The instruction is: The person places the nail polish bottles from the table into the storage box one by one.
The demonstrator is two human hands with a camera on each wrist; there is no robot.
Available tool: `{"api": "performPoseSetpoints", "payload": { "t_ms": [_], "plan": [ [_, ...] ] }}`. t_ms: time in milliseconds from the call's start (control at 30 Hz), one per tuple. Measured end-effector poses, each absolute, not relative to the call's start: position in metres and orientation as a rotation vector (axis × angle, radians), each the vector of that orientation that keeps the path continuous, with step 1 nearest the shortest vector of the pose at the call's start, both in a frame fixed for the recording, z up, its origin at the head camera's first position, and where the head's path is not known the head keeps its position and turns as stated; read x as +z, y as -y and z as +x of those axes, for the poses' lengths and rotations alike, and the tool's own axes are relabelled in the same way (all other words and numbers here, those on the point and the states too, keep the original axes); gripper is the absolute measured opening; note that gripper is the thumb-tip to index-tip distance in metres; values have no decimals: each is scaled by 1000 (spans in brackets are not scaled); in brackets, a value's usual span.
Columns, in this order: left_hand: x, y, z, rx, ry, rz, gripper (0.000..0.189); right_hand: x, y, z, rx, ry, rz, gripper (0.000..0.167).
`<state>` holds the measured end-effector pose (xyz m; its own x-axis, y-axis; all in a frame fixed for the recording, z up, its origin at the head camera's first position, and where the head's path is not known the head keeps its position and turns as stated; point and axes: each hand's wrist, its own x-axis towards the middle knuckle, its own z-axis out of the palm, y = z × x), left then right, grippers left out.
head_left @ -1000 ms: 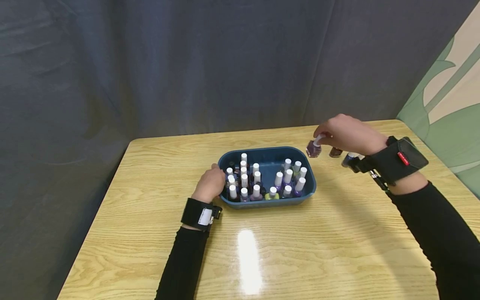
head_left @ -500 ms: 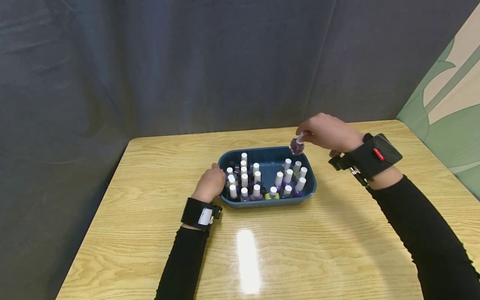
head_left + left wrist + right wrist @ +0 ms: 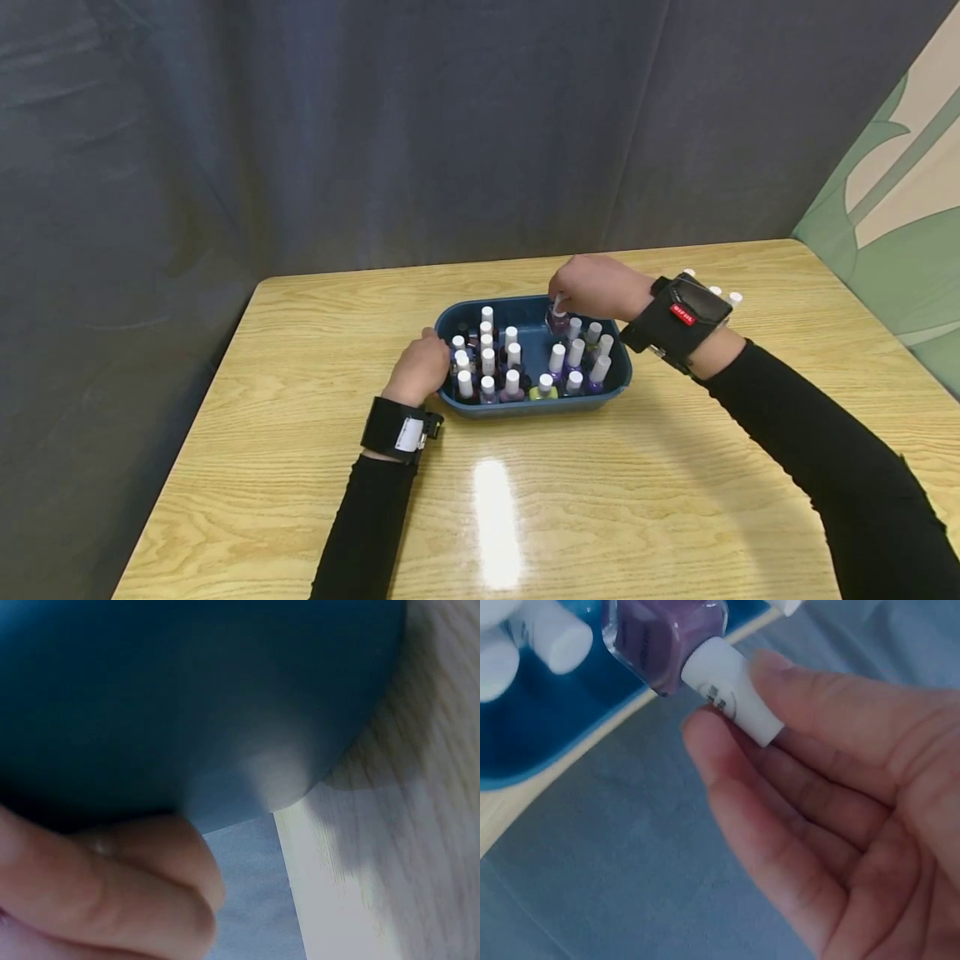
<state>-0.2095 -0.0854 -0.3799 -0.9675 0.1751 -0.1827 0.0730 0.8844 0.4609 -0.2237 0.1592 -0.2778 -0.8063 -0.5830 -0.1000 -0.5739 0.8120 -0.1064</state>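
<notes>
My right hand (image 3: 600,287) pinches a nail polish bottle (image 3: 664,637) by its white cap, between thumb and fingers. Its glass body is mauve-purple and hangs over the back part of a dark blue plastic bin (image 3: 532,408). My left hand (image 3: 418,367) grips the left end of this bin; in the left wrist view its curled fingers (image 3: 142,892) lie against the bin's outer wall. White-capped nail polish bottles (image 3: 488,361) stand packed in the bin's left half. More bottles, purple ones (image 3: 577,354) among them, stand at the right, and a yellow-green one (image 3: 544,387) is at the front.
Several white caps (image 3: 715,292) show on the wooden table (image 3: 337,500) behind my right wrist, which hides most of their bottles. A dark curtain (image 3: 450,133) hangs along the table's back edge. A leaf-patterned panel (image 3: 900,192) stands at the right.
My right hand has carried the purple nail polish bottle leftward from the table's right side to over the bin, and lowered it. The left hand and bin have stayed in place.
</notes>
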Motion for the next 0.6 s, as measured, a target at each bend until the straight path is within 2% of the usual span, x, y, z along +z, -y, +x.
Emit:
{"api": "performPoseSetpoints", "payload": {
  "t_ms": [600],
  "plan": [
    [-379, 88, -208, 708, -2815, 152, 34, -294, -140, -229, 90, -2729, -885, 8]
  ]
}}
